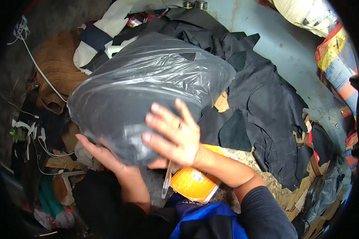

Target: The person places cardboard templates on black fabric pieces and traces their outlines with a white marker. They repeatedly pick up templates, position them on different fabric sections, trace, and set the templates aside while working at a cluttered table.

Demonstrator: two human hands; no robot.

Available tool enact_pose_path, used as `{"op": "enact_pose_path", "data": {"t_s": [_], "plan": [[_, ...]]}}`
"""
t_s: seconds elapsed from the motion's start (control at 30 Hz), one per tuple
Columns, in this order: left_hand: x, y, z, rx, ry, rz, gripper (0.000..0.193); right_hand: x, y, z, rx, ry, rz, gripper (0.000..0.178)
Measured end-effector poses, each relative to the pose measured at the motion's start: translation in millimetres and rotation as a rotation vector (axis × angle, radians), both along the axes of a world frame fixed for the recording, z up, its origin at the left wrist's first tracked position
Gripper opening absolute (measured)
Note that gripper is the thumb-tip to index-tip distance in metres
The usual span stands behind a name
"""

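Observation:
A large clear plastic bag with dark, rounded contents bulges in front of me. My left hand cups its lower left side, one finger stretched out along the edge, the others partly hidden beneath it. Flat against the bag's near face lies my right hand, its fingers spread and slightly blurred. A thin, pale, pointed stick-like tool shows just below the right palm. Whether that hand holds it, I cannot tell. An orange packet with a white label sits under my right forearm.
Black sheets of fabric or leather spread to the right and behind the bag. Brown material is heaped at the left, beside white cables. A red-edged carton and a striped woven sack stand at the right.

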State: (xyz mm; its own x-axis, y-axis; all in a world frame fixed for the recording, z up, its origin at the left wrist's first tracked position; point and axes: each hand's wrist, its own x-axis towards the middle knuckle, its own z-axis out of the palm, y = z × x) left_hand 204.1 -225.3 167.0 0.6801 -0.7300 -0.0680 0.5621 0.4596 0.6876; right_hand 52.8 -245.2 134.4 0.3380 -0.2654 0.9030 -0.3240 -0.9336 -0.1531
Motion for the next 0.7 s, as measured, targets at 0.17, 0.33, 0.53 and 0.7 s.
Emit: {"op": "enact_pose_path", "data": {"t_s": [0.17, 0.33, 0.53, 0.7], "plan": [[-34.1, -80.2, 47.7, -0.302, -0.349, 0.079, 0.075, -15.8, -105.6, 82.2, -0.266, -0.252, -0.175, 0.061], [-53.3, -137.3, 62.2, 0.202, -1.369, 0.601, 0.095, -26.1, -147.7, 131.1, -0.103, -0.368, -0.318, 0.052], [-79.6, -158.5, 68.3, 0.404, -1.420, 0.809, 0.076, -20.5, -117.8, 60.6, 0.073, -0.683, -0.333, 0.044], [-70.8, -181.1, 96.6, 0.471, -1.380, 0.795, 0.074, -32.3, -47.4, -57.2, -0.064, 0.147, -0.195, 0.040]]}}
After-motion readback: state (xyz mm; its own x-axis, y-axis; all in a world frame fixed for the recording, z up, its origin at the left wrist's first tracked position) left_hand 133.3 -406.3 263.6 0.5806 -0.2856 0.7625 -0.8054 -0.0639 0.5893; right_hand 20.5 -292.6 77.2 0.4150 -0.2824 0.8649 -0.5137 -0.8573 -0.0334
